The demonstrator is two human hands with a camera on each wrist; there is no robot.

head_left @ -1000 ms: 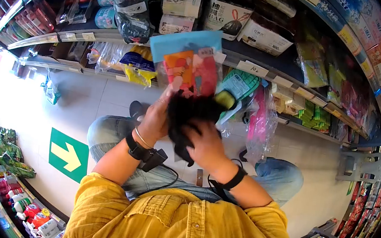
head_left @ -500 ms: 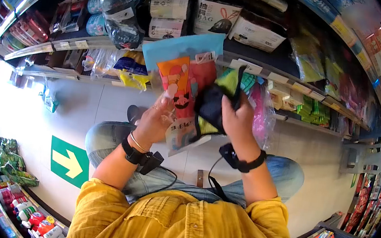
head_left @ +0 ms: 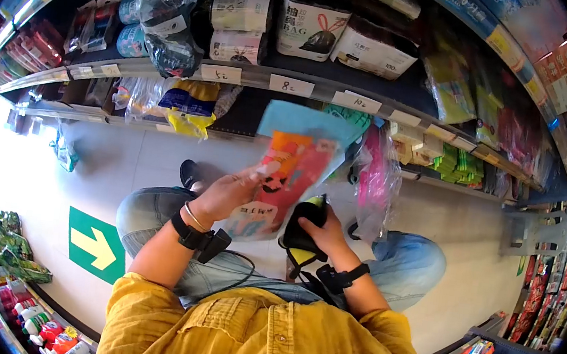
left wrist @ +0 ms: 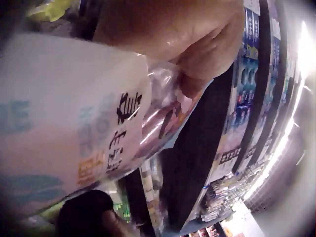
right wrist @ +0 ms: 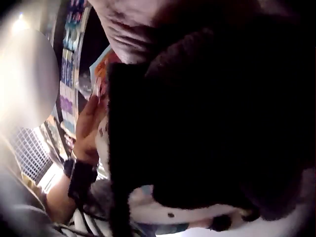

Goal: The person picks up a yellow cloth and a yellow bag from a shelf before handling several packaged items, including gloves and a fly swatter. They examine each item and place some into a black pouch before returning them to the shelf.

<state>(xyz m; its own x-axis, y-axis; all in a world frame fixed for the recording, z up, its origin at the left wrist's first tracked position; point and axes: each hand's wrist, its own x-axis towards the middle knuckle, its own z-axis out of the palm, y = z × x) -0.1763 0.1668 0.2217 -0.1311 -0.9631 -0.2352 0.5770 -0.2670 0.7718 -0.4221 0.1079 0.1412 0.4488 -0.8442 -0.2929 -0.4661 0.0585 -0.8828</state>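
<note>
My left hand (head_left: 229,197) grips a flat plastic packet (head_left: 301,172), thumb across its front. The packet has a pale blue top, orange and red print and a black-and-white cartoon face; it leans to the right. In the left wrist view its white lower part with dark lettering (left wrist: 126,126) fills much of the left side. My right hand (head_left: 331,238) holds a soft black cloth item (head_left: 304,227) with yellow-green parts, low beside the packet's bottom right edge. In the right wrist view the black cloth (right wrist: 207,128) covers most of the picture; its exact kind I cannot tell.
A shelf (head_left: 246,76) with price tags runs across ahead, holding rolls and packs of garbage bags (head_left: 314,27). Below hang a yellow-and-blue packet (head_left: 190,107) and a pink item in clear plastic (head_left: 375,180). A green floor sign (head_left: 95,243) lies left.
My right hand has drawn the black cloth item from in front of the packet down towards my lap. The packet in my left hand has come lower and tilted more to the right.
</note>
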